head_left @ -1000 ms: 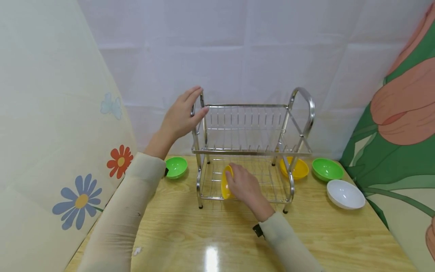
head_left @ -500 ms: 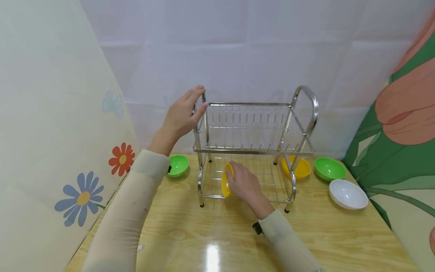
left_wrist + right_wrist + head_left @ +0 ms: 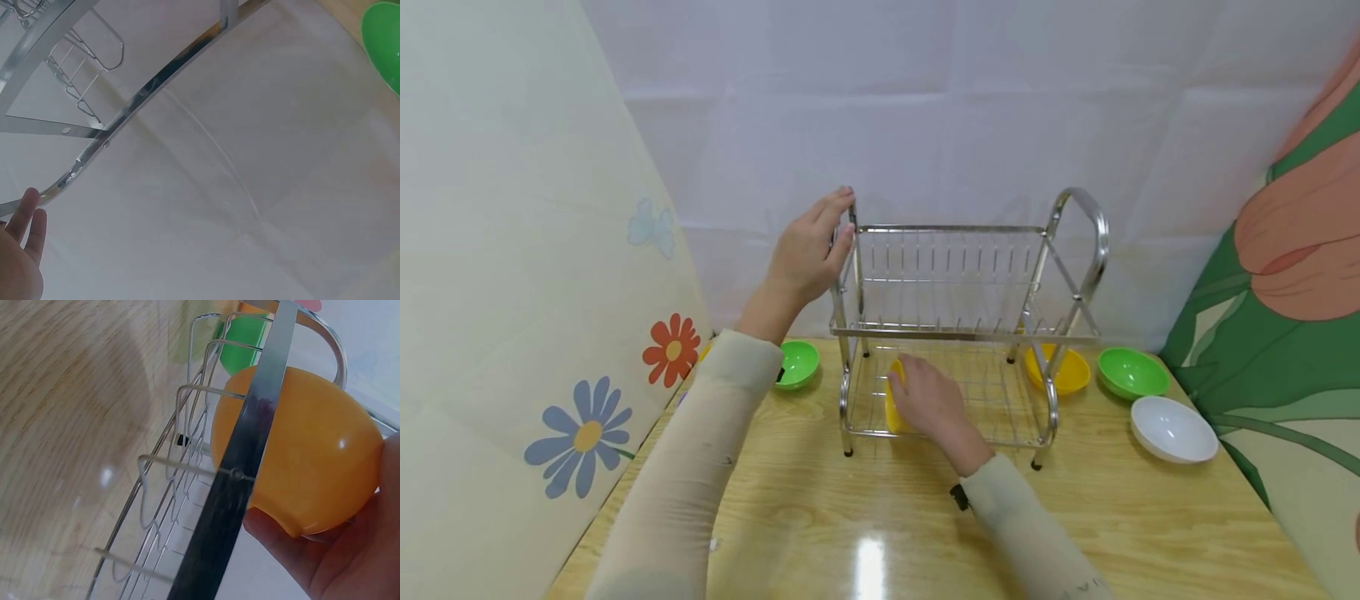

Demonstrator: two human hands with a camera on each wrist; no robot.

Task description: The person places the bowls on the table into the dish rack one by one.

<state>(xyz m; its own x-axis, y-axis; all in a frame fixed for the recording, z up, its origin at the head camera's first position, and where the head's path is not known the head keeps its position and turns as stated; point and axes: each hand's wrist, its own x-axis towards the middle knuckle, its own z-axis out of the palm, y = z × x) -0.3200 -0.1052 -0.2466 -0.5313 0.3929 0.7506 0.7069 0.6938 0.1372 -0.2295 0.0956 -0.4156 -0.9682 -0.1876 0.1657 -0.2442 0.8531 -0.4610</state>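
My right hand (image 3: 931, 403) grips a yellow bowl (image 3: 892, 403), which is tipped onto its side over the lower tier of a metal dish rack (image 3: 964, 336). In the right wrist view the rounded outside of the yellow bowl (image 3: 325, 447) shows behind a flat rack rail (image 3: 240, 462), with a thumb at its lower edge. My left hand (image 3: 808, 250) rests on the arched handle at the rack's top left, fingers nearly straight. Those fingers (image 3: 25, 212) touch the tube's curve in the left wrist view.
A green bowl (image 3: 799, 365) stands left of the rack. To its right are another yellow bowl (image 3: 1064, 372), partly behind the rack's leg, a second green bowl (image 3: 1132, 373) and a white bowl (image 3: 1174, 430). A white cloth wall (image 3: 955, 108) closes off the back of the wooden table (image 3: 820, 517).
The bowl in my right hand has turned slightly, so less of its inside shows. My left hand keeps to the rack's handle. The whole scene shifts slightly right in the head view.
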